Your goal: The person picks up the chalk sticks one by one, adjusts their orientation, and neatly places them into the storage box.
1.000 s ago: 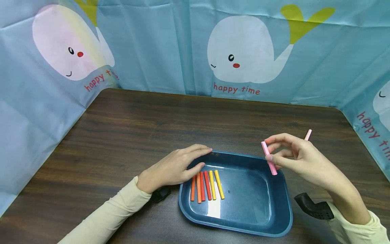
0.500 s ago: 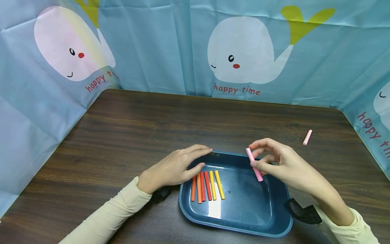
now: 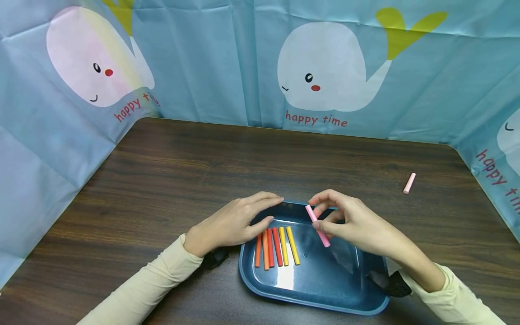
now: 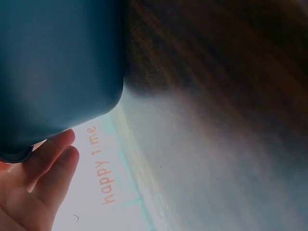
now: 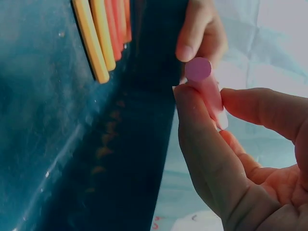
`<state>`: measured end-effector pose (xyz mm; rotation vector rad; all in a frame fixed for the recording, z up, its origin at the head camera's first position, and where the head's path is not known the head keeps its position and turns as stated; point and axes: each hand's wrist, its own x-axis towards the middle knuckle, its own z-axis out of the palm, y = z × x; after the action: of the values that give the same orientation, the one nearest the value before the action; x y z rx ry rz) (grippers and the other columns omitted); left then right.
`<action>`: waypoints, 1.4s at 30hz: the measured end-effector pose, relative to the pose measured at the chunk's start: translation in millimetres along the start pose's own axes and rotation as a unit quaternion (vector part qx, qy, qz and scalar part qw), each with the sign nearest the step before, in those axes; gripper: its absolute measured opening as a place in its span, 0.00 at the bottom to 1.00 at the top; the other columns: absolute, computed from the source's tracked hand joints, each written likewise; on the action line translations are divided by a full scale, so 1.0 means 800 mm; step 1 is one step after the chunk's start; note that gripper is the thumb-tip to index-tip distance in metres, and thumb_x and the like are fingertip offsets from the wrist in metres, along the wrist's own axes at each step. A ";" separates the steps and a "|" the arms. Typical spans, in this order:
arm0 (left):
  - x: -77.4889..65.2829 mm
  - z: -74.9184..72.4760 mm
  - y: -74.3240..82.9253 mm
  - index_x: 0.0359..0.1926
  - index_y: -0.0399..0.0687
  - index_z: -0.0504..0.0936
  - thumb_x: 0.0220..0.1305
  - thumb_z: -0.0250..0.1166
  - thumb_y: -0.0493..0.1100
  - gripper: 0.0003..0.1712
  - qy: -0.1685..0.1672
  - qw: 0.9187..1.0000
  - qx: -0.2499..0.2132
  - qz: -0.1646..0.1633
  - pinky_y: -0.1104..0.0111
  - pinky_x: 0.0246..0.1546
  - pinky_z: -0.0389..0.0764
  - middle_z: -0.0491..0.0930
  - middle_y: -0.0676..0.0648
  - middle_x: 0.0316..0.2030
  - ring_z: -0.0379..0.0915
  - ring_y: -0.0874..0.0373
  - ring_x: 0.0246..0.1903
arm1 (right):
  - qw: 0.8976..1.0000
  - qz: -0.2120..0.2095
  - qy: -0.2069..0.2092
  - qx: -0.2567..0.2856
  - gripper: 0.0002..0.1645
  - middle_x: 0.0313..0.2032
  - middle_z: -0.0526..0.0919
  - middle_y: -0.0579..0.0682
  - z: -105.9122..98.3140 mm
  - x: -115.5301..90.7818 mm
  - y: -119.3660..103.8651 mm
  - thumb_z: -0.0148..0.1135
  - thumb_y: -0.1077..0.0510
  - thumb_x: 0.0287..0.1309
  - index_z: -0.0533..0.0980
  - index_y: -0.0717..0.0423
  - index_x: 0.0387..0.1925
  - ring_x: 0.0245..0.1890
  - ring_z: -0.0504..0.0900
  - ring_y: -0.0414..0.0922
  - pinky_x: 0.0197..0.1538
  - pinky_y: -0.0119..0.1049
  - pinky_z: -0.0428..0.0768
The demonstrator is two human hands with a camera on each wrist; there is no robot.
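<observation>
My right hand [image 3: 347,221] pinches a pink chalk stick [image 3: 317,225] between thumb and fingertips, tilted above the blue tray [image 3: 321,307]. The right wrist view has its round flat end [image 5: 198,70] facing the camera. Over the tray's back left corner, my left hand [image 3: 237,221] grips the rim, thumb on the inside and fingers outside against the wall. In the left wrist view, two of those fingers [image 4: 60,163] show beside the tray's outer wall. Along the left side of the tray floor lie orange sticks [image 3: 266,250], red sticks [image 3: 277,247] and yellow sticks [image 3: 292,246], roughly side by side.
A paler pink stick [image 3: 409,183] lies on the dark wooden table [image 3: 195,167], to the right of the tray and farther back. Blue curtains [image 3: 211,63] printed with whales border the table at the back and sides. A black wrist device [image 3: 390,283] overlaps the tray's right edge.
My right hand has carried the pink chalk stick left, from the tray's right back corner to above its middle. The paler stick behind it is now fully in view. My left hand has stayed put.
</observation>
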<state>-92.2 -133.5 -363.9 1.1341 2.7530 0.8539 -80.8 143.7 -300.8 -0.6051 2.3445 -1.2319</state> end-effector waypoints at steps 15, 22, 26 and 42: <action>0.000 0.000 0.000 0.69 0.47 0.71 0.70 0.60 0.46 0.28 -0.001 1.000 0.002 0.002 0.60 0.61 0.78 0.72 0.48 0.66 0.75 0.57 0.61 | 0.997 0.009 -0.066 -0.033 0.24 0.40 0.82 0.52 0.029 0.022 0.004 0.64 0.61 0.62 0.71 0.65 0.57 0.31 0.80 0.40 0.31 0.32 0.81; -0.001 0.001 -0.001 0.69 0.47 0.71 0.70 0.60 0.46 0.28 0.000 1.000 -0.002 0.003 0.60 0.61 0.78 0.72 0.48 0.66 0.75 0.57 0.61 | 0.995 0.029 -0.092 -0.034 0.24 0.38 0.81 0.49 0.037 0.026 0.007 0.64 0.62 0.62 0.70 0.65 0.58 0.27 0.79 0.39 0.28 0.31 0.78; -0.001 0.000 -0.001 0.69 0.47 0.71 0.71 0.60 0.46 0.28 0.003 1.000 0.000 0.007 0.60 0.60 0.78 0.72 0.47 0.66 0.75 0.57 0.61 | 0.994 0.028 -0.098 -0.034 0.23 0.38 0.81 0.49 0.040 0.028 0.010 0.64 0.61 0.62 0.71 0.64 0.56 0.25 0.79 0.38 0.27 0.30 0.78; -0.001 -0.001 -0.001 0.69 0.47 0.70 0.71 0.59 0.46 0.28 -0.002 1.000 -0.004 0.003 0.60 0.61 0.77 0.71 0.48 0.67 0.74 0.56 0.62 | 0.990 0.055 -0.087 -0.097 0.22 0.36 0.80 0.48 0.045 0.034 0.018 0.66 0.61 0.61 0.73 0.59 0.55 0.23 0.79 0.36 0.26 0.30 0.80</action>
<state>-92.2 -135.2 -363.7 1.1431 2.7411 0.8629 -85.6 112.0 -335.8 -0.6105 2.3319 -0.8729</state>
